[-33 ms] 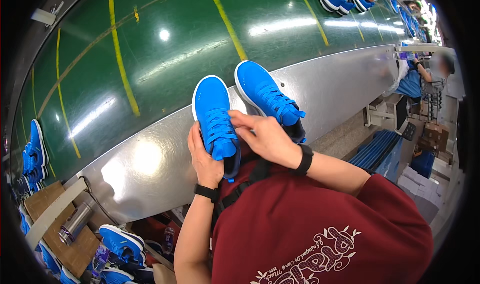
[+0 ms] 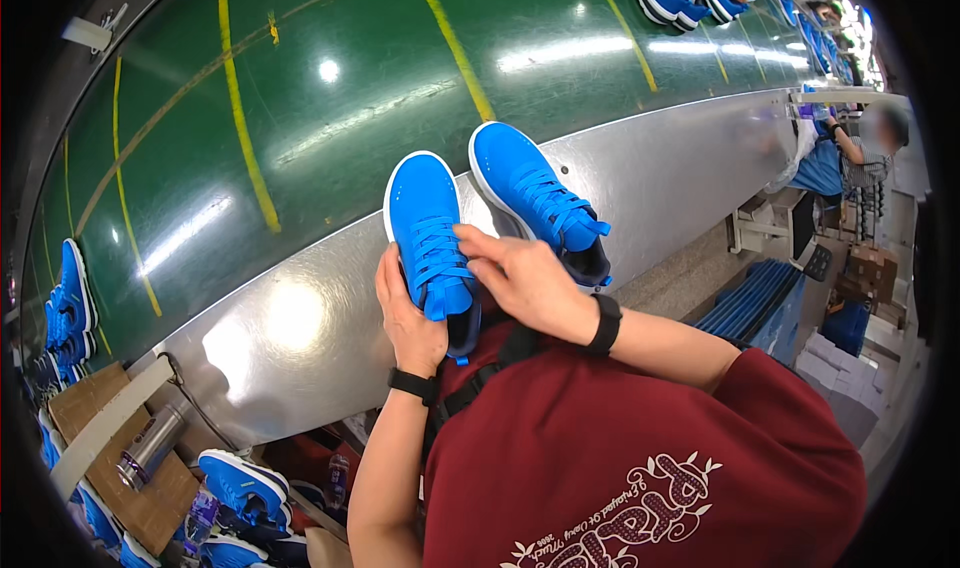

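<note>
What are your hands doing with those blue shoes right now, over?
Left hand cups the left blue shoe from the side. Right hand on its laces. Second blue shoe rests alongside on the metal ledge. Nothing blocking.

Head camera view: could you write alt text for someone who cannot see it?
A person in a maroon shirt holds a bright blue sneaker, left hand cupping its side, right hand at its laces. A second blue sneaker sits beside it on the metal edge of a green conveyor belt.
</note>
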Motion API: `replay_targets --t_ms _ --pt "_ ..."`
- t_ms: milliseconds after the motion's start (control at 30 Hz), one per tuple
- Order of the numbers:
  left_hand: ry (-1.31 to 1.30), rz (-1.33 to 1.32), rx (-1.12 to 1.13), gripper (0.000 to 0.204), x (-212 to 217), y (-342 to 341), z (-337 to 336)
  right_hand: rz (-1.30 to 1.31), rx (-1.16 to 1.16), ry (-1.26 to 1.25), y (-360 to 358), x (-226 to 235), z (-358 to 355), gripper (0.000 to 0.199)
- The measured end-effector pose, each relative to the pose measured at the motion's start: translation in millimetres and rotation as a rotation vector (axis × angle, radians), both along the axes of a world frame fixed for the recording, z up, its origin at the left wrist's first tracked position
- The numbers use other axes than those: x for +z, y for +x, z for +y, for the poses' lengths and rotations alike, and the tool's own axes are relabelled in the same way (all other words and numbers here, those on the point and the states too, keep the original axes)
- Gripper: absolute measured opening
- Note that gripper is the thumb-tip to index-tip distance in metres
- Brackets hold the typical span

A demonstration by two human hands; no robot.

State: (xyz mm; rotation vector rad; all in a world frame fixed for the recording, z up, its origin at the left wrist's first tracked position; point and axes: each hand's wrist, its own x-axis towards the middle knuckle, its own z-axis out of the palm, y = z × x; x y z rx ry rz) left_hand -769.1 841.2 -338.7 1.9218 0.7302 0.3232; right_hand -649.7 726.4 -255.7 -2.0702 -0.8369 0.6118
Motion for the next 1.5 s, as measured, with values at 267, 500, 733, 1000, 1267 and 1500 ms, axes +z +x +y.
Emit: replay_targets --t_ms 267,500,733,1000,1267,1500 --pt "0.002 -0.025 0.011 0.070 1 0 1 -0.097 -0.076 0.057 -6 0 7 0.035" --pt "0.000 -0.010 -0.004 0.071 6 1 1 0.207 0.020 -0.022 30 -1 14 0.043" --pt "0.016 0.011 -0.035 0.073 6 -1 4 0.142 0.526 -0.267 55 8 37 0.056" --pt "0.002 0.031 -0.051 0.074 13 0 6 1.328 0.182 -0.081 78 -18 22 0.058" --pt "0.027 0.045 -0.038 0.073 11 -1 4 0.110 0.276 -0.195 79 15 43 0.037" --pt "0.025 0.091 -0.029 0.073 12 1 2 -0.306 0.504 -0.129 45 6 53 0.028"
